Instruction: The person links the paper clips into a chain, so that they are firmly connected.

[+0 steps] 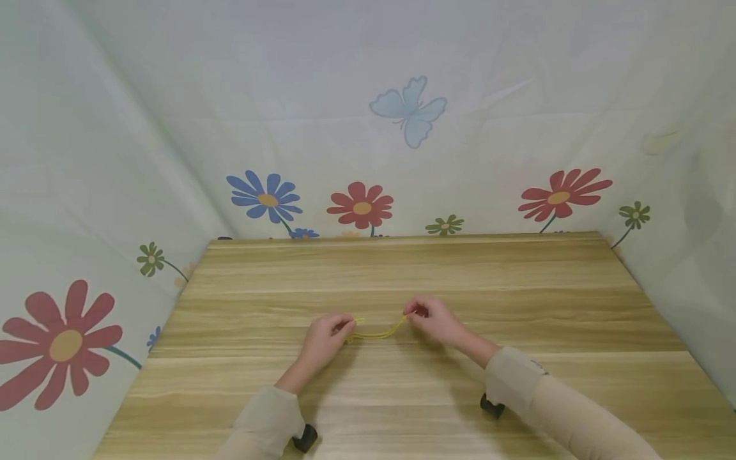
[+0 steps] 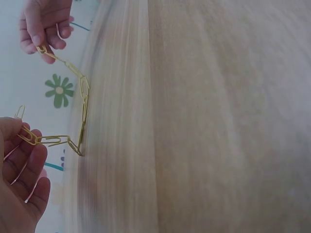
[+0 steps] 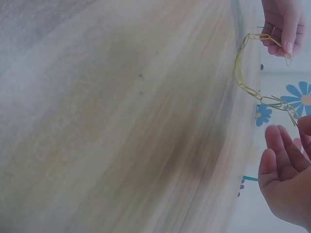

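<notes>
A chain of linked yellow paper clips (image 1: 375, 336) hangs in a shallow sag between my two hands. At its left end my left hand (image 1: 324, 338) pinches it between thumb and fingers. One end clip (image 2: 20, 112) sticks out past that thumb in the left wrist view. My right hand (image 1: 436, 321) pinches the other end between thumb and forefinger. Its remaining fingers (image 3: 277, 160) are loosely bent in the right wrist view. There the chain (image 3: 238, 72) bows from one hand to the other, with several clips linked end to end.
Beneath the hands lies a wood-grain table (image 1: 402, 275). A pale cloth backdrop (image 1: 299, 89) with printed flowers and a butterfly stands behind it and along both sides. A black wrist device (image 1: 306, 438) sits below the left sleeve, another (image 1: 491, 406) below the right.
</notes>
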`<state>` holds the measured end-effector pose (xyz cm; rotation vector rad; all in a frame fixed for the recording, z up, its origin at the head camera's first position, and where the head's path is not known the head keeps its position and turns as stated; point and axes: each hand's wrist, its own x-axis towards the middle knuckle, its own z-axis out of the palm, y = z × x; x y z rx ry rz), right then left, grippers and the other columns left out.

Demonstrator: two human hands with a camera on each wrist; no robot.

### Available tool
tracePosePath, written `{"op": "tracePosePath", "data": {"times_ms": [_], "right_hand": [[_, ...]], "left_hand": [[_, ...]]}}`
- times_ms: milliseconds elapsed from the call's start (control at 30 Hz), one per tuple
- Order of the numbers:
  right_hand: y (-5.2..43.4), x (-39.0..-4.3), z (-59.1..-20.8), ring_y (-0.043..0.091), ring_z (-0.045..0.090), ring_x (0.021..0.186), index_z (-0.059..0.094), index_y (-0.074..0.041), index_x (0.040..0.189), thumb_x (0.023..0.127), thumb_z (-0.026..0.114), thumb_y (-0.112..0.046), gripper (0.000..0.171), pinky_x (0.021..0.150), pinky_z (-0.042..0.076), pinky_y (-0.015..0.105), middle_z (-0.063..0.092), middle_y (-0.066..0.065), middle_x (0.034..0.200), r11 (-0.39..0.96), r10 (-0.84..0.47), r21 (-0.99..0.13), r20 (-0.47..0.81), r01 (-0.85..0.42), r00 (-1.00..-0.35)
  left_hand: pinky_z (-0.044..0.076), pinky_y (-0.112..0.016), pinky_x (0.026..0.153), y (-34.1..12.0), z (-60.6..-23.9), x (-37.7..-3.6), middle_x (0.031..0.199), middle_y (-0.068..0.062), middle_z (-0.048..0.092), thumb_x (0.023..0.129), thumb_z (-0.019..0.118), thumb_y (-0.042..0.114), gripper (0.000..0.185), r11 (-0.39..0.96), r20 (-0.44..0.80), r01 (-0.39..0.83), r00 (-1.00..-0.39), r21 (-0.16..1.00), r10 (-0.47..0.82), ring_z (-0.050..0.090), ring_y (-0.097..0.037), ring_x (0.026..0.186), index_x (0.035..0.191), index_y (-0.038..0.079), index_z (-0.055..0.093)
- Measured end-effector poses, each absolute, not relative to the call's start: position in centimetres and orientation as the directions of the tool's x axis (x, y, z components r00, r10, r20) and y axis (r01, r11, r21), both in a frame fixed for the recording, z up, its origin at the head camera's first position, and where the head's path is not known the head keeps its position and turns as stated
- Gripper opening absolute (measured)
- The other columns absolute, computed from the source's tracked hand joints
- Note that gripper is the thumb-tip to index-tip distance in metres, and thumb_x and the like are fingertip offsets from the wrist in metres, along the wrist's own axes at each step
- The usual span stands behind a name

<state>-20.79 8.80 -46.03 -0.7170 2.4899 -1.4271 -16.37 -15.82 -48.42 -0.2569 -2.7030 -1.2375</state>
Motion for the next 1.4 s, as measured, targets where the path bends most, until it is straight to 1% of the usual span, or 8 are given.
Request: {"op": "tracePosePath", "data": {"times_ms": [167, 333, 600, 733, 900, 1067, 1200, 1400], "right_hand": [[8.91, -20.94, -46.15, 0.018, 0.057, 0.086, 0.057, 0.002, 0.090, 0.084, 0.053, -0.002, 0.008, 0.074, 0.046, 0.023, 0.062, 0.014, 0.094, 0.369, -0.510, -0.892, 0.041, -0.262, -0.859], [9.03, -20.90, -46.14, 0.028, 0.060, 0.093, 0.049, 0.004, 0.084, 0.083, 0.052, 0.001, 0.004, 0.076, 0.050, 0.026, 0.062, 0.023, 0.098, 0.288, -0.531, -0.934, 0.027, -0.210, -0.847], [9.21, -20.87, -45.93, 0.027, 0.062, 0.090, 0.045, 0.003, 0.081, 0.081, 0.050, 0.003, 0.006, 0.070, 0.050, 0.026, 0.062, 0.026, 0.094, 0.232, -0.555, -0.961, -0.004, -0.150, -0.832], [9.27, -21.02, -46.15, 0.022, 0.062, 0.083, 0.045, 0.003, 0.084, 0.080, 0.049, 0.003, 0.005, 0.069, 0.050, 0.035, 0.063, 0.021, 0.089, 0.250, -0.562, -0.958, -0.023, -0.144, -0.827], [9.24, -20.92, -46.28, 0.033, 0.061, 0.084, 0.043, 0.004, 0.083, 0.080, 0.045, 0.005, 0.004, 0.074, 0.049, 0.046, 0.061, 0.025, 0.090, 0.197, -0.598, -0.973, -0.022, -0.120, -0.801], [9.18, -20.80, -46.22, 0.030, 0.061, 0.075, 0.042, 0.001, 0.081, 0.079, 0.043, 0.006, 0.006, 0.064, 0.050, 0.034, 0.061, 0.028, 0.086, 0.192, -0.614, -0.972, -0.013, -0.133, -0.789], [9.19, -20.74, -46.32, 0.021, 0.055, 0.064, 0.041, 0.001, 0.081, 0.078, 0.043, 0.007, 0.007, 0.053, 0.042, 0.022, 0.060, 0.029, 0.082, 0.207, -0.611, -0.967, -0.008, -0.150, -0.791], [9.23, -20.69, -46.45, 0.028, 0.054, 0.064, 0.047, 0.007, 0.085, 0.081, 0.047, 0.006, 0.004, 0.054, 0.046, 0.029, 0.058, 0.029, 0.082, 0.233, -0.612, -0.955, 0.001, -0.182, -0.791]], "left_hand": [[0.051, -0.025, 0.069, -15.74, -48.49, -16.32, 0.084, 0.000, 0.067, 0.084, 0.059, 0.021, 0.014, 0.646, 0.222, 0.228, -0.971, 0.728, 0.093, 0.062, -0.012, 0.079, 0.088, 0.010, 0.067], [0.050, -0.024, 0.068, -15.64, -48.54, -16.36, 0.081, 0.000, 0.067, 0.083, 0.060, 0.020, 0.012, 0.656, 0.242, 0.244, -0.966, 0.715, 0.096, 0.062, -0.011, 0.076, 0.086, 0.011, 0.067], [0.049, -0.021, 0.067, -15.58, -48.60, -16.30, 0.081, 0.001, 0.067, 0.083, 0.061, 0.020, 0.011, 0.650, 0.241, 0.246, -0.965, 0.718, 0.099, 0.061, -0.010, 0.075, 0.085, 0.011, 0.067], [0.050, -0.023, 0.068, -15.55, -48.55, -16.23, 0.083, 0.000, 0.067, 0.083, 0.060, 0.019, 0.011, 0.646, 0.238, 0.246, -0.966, 0.722, 0.101, 0.062, -0.012, 0.077, 0.086, 0.010, 0.067], [0.050, -0.024, 0.069, -15.51, -48.60, -16.23, 0.085, -0.002, 0.067, 0.083, 0.060, 0.018, 0.011, 0.649, 0.231, 0.237, -0.968, 0.723, 0.097, 0.062, -0.012, 0.079, 0.087, 0.009, 0.067], [0.050, -0.024, 0.070, -15.51, -48.63, -16.28, 0.085, -0.003, 0.068, 0.083, 0.061, 0.018, 0.012, 0.649, 0.233, 0.243, -0.967, 0.721, 0.103, 0.062, -0.013, 0.079, 0.087, 0.009, 0.067], [0.050, -0.024, 0.069, -15.50, -48.61, -16.29, 0.085, -0.002, 0.068, 0.083, 0.060, 0.019, 0.013, 0.647, 0.238, 0.252, -0.965, 0.720, 0.111, 0.062, -0.013, 0.080, 0.087, 0.009, 0.067], [0.050, -0.025, 0.068, -15.44, -48.55, -16.20, 0.085, -0.004, 0.068, 0.083, 0.061, 0.019, 0.014, 0.648, 0.258, 0.268, -0.960, 0.713, 0.113, 0.062, -0.015, 0.078, 0.087, 0.008, 0.067]]}}
